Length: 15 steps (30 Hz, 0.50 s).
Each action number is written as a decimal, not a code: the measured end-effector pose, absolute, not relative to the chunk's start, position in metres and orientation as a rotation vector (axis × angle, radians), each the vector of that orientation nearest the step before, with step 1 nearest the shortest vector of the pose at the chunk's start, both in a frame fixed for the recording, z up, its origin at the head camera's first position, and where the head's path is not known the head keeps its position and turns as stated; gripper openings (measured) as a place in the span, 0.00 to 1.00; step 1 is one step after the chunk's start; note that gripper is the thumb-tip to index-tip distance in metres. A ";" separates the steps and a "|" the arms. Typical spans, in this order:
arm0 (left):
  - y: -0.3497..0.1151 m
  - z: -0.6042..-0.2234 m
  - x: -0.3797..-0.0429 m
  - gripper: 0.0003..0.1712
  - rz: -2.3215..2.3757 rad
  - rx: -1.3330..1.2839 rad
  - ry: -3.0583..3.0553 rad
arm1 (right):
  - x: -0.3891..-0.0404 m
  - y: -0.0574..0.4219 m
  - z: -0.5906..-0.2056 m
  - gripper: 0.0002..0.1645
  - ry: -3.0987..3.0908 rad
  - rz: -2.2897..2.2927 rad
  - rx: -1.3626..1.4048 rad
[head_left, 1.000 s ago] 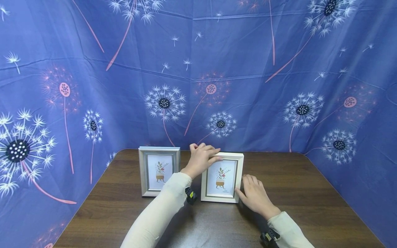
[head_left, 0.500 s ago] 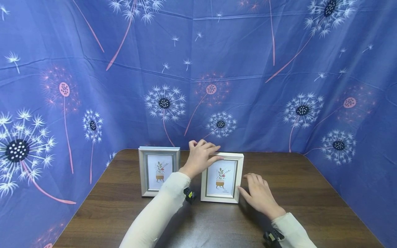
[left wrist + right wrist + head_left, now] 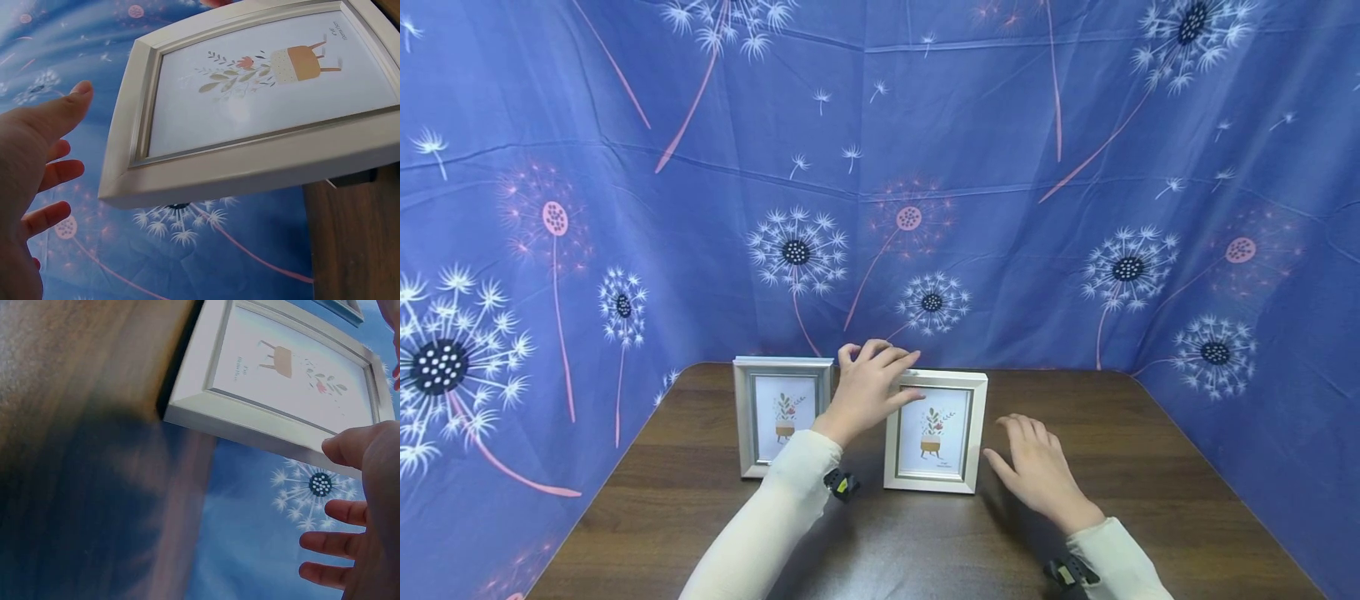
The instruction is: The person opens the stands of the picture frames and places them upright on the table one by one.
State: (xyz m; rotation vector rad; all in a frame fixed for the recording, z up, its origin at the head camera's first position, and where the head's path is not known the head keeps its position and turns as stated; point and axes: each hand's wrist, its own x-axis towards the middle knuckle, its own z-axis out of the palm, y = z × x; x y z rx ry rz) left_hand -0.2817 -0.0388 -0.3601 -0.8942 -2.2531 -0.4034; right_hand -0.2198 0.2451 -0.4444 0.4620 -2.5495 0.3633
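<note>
A white picture frame (image 3: 934, 483) with a potted-plant print stands upright on the table. My left hand (image 3: 867, 390) hovers by its upper left corner, thumb and fingers apart with nothing between them; the left wrist view shows a gap between the fingertips and the white frame (image 3: 250, 172). To the right of the frame is my right hand (image 3: 1037, 473), its fingers spread and holding nothing. In the right wrist view the thumb overlaps the side of the white frame (image 3: 250, 434). A silver-grey picture frame (image 3: 747, 425) with a similar print stands further left, partly behind the left forearm.
Both frames stand toward the back of the brown wooden table (image 3: 647, 508). Blue cloth (image 3: 1000, 208) with a dandelion pattern hangs behind the table and along both sides. Each wrist carries a small black camera.
My left hand has let go of the white frame's top corner and shifted left. My right hand has drawn away from the frame's right side. Both frames have stayed in place.
</note>
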 end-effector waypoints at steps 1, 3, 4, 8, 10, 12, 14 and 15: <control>-0.041 -0.361 -0.280 0.36 -0.394 -0.894 -2.257 | -0.219 0.246 -0.443 0.28 -2.550 0.361 0.459; -0.044 -0.362 -0.277 0.38 -0.380 -0.887 -2.266 | -0.218 0.246 -0.440 0.28 -2.550 0.357 0.455; -0.046 -0.362 -0.276 0.39 -0.382 -0.886 -2.271 | -0.217 0.246 -0.438 0.29 -2.550 0.355 0.454; -0.052 -0.364 -0.269 0.43 -0.381 -0.876 -2.292 | -0.214 0.246 -0.432 0.29 -2.530 0.356 0.471; -0.055 -0.366 -0.266 0.46 -0.374 -0.868 -2.305 | -0.213 0.246 -0.429 0.30 -2.517 0.358 0.484; -0.058 -0.369 -0.263 0.47 -0.366 -0.852 -2.317 | -0.211 0.245 -0.426 0.30 -2.506 0.354 0.501; -0.062 -0.372 -0.261 0.49 -0.363 -0.832 -2.326 | -0.210 0.245 -0.422 0.31 -2.499 0.346 0.517; -0.064 -0.373 -0.259 0.49 -0.365 -0.821 -2.330 | -0.209 0.244 -0.421 0.32 -2.497 0.343 0.526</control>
